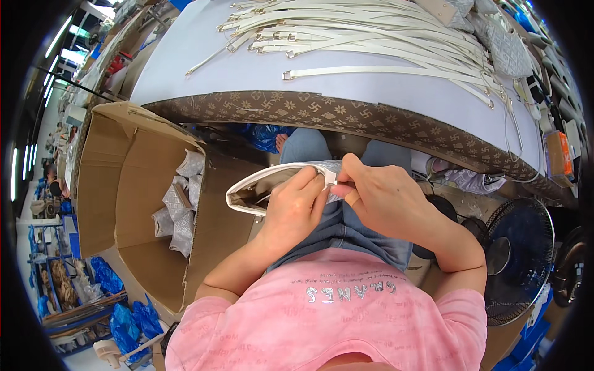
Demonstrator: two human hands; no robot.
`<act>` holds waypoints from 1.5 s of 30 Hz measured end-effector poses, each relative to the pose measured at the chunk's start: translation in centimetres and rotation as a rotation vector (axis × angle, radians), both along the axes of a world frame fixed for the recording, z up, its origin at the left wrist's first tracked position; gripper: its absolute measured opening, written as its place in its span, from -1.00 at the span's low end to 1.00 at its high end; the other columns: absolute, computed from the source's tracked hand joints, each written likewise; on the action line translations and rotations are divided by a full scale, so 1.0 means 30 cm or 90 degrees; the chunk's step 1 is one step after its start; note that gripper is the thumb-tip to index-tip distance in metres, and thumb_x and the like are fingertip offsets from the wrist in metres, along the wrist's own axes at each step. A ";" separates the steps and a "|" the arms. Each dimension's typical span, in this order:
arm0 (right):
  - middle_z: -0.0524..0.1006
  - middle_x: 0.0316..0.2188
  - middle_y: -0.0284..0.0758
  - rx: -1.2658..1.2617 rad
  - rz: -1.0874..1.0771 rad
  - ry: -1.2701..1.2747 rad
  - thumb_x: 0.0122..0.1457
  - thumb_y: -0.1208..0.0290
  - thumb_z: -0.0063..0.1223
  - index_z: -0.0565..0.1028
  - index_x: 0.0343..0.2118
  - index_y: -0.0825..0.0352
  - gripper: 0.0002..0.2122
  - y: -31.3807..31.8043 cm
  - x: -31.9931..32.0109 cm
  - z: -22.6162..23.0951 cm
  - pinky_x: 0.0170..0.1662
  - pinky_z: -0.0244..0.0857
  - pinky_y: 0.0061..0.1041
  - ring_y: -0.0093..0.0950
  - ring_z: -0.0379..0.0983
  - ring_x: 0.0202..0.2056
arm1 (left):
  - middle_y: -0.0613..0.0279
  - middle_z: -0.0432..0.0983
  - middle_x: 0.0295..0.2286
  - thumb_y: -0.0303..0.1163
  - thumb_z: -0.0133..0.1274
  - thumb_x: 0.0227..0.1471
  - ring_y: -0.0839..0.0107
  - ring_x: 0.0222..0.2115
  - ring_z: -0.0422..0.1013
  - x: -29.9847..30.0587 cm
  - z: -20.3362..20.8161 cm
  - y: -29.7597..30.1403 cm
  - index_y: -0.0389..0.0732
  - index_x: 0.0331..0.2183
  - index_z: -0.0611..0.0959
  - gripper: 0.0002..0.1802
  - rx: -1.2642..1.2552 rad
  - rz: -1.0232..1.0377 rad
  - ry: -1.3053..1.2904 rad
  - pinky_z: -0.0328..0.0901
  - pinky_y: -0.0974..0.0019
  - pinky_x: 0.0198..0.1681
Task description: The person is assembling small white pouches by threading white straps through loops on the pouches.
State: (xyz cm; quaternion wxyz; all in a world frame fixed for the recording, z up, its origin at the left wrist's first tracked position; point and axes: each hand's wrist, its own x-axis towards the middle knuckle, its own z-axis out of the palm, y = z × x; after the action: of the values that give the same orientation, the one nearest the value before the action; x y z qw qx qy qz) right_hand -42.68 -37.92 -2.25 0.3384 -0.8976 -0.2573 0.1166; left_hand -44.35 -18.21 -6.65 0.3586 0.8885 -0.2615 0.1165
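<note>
Over my lap is a small white and silver bag (272,174), its mouth gaping toward the left and showing a beige lining. My left hand (289,207) is closed on the bag's right end, the fingertips bent over the white rim. My right hand (387,196) pinches a small white tab (331,178) at that same end, thumb and fingers pressed together. The fingertips of both hands nearly meet there. A small metal fitting (258,219) hangs at the bag's lower left edge. My fingers hide part of the bag's right end.
Ahead, a white-topped table (185,80) carries a pile of white buckled straps (383,71). To my left stands an open cardboard box (145,167) with several silver patterned bags (179,213) inside. A black fan (516,260) is close by my right elbow.
</note>
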 end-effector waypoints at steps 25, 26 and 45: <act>0.51 -0.43 -0.39 0.518 -0.320 0.189 0.14 0.64 0.12 0.47 -0.10 0.38 -0.75 0.047 0.056 -0.396 -0.46 0.25 -0.61 -0.71 0.29 -0.54 | 0.04 0.53 -0.02 -0.48 -0.03 0.02 0.33 0.01 0.42 0.332 -0.092 0.134 -0.33 -0.01 0.60 -0.55 -0.071 -0.296 0.408 0.24 0.33 0.11; 0.51 -0.42 -0.39 0.540 -0.326 0.191 0.12 0.67 0.11 0.49 -0.10 0.36 -0.74 0.039 0.053 -0.399 -0.47 0.26 -0.61 -0.70 0.30 -0.53 | 0.04 0.53 -0.02 -0.48 -0.03 0.02 0.33 0.01 0.42 0.345 -0.099 0.129 -0.33 -0.01 0.60 -0.55 -0.073 -0.302 0.411 0.24 0.33 0.11; 0.58 -0.33 -0.27 0.282 0.013 0.097 0.23 0.35 0.06 0.54 -0.16 0.33 -0.80 -0.151 -0.078 -0.319 -0.36 0.38 -0.41 -0.29 0.53 -0.39 | 0.16 0.52 -0.41 -0.48 0.04 0.12 0.23 -0.37 0.50 0.168 -0.007 0.024 -0.27 -0.30 0.59 -0.90 -0.032 -0.413 0.359 0.36 0.30 -0.31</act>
State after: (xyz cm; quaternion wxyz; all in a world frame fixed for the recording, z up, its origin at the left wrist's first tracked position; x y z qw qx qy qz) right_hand -45.01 -42.46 -11.81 0.5443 -0.7875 -0.2592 0.1278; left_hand -39.32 -17.50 -6.88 0.4556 0.7483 -0.4161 -0.2434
